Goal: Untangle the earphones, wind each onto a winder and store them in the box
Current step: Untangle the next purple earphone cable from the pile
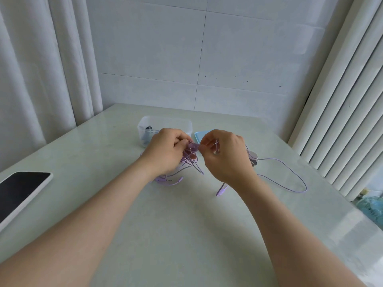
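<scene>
Lilac earphones (191, 161) are bunched between my hands, just in front of the clear plastic box (165, 119). My left hand (165, 153) grips the tangle to anchor it. My right hand (228, 159) pinches one strand, probably to tease it loose. The slack trails right across the table (186, 224).

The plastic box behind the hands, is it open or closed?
Open. The box has no lid on its rim, and a flat blue piece, probably its lid, lies beside it.

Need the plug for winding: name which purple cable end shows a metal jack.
The cable end by the left hand; the other end, by the right hand, shows none clearly.
</scene>
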Available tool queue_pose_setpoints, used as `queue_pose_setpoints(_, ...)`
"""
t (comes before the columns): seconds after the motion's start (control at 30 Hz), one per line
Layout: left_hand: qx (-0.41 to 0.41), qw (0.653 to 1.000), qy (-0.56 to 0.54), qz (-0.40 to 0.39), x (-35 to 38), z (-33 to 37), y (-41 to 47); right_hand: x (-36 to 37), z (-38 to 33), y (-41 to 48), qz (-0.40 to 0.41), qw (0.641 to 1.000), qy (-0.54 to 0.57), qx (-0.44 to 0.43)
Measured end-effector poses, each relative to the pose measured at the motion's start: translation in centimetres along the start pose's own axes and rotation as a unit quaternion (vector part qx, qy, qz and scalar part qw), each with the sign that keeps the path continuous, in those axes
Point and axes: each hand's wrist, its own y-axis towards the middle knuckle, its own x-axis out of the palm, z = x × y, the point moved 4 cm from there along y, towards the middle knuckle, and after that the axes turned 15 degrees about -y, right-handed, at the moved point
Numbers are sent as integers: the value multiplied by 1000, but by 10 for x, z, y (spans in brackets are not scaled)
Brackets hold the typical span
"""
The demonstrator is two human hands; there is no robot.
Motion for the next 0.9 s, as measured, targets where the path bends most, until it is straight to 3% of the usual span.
queue_pose_setpoints(0.07,-25,999,-37,3,-3,-4,0,-4,4,1,-13,993,90,69)
queue_pose_setpoints(0.17,-64,994,-93,6,-5,-7,0,-11,8,-1,-35,940,294,170)
queue_pose_setpoints(0.27,-81,989,-126,-5,-4,-5,0,-14,7,-3,-39,906,372,200)
queue_pose_setpoints(0.33,-83,987,-137,-10,-3,-3,0,-14,8,-4,-16,934,309,180)
queue_pose_setpoints(0.43,-79,987,-139,-7,-2,0,-2,-15,3,-2,11,990,101,99)
queue_pose_setpoints(0.53,-76,988,-132,2,-3,2,-3,-10,-2,-2,-13,993,87,75)
queue_pose_setpoints(0.7,-78,987,-139,13,-5,3,-3,-11,-13,-7,11,998,9,-60)
queue_pose_setpoints(0.9,-57,987,-149,-18,-5,5,-3,-5,-3,-1,-12,999,-14,-33)
